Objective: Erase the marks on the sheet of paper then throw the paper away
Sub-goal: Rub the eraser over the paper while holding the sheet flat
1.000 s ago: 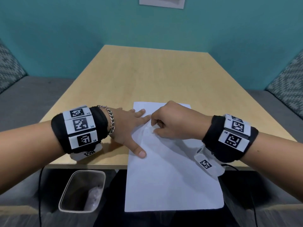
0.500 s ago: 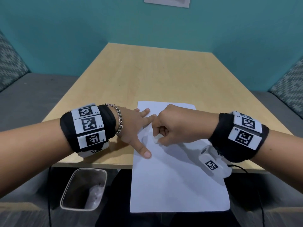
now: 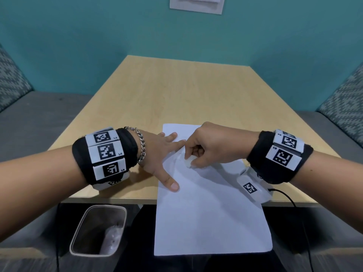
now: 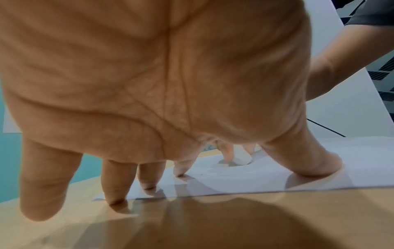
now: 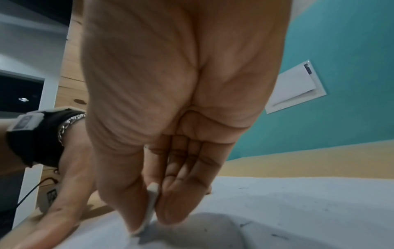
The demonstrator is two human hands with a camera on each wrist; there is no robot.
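Most of the eraser (image 3: 188,162) is hidden within the right hand (image 3: 212,147); marks on the sheet of paper (image 3: 212,213) beside it are too faint to read.

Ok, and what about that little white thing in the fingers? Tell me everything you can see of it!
It is a small white eraser, a smooth, flattish block with rounded corners. The right hand pinches it between thumb and curled fingers, so only its lower end peeks out. That end presses down on the white sheet of paper, near the sheet's far end, which lies on the wooden table. In the right wrist view it shows as a thin pale strip between the fingers. A few dark marks remain on the paper nearby.
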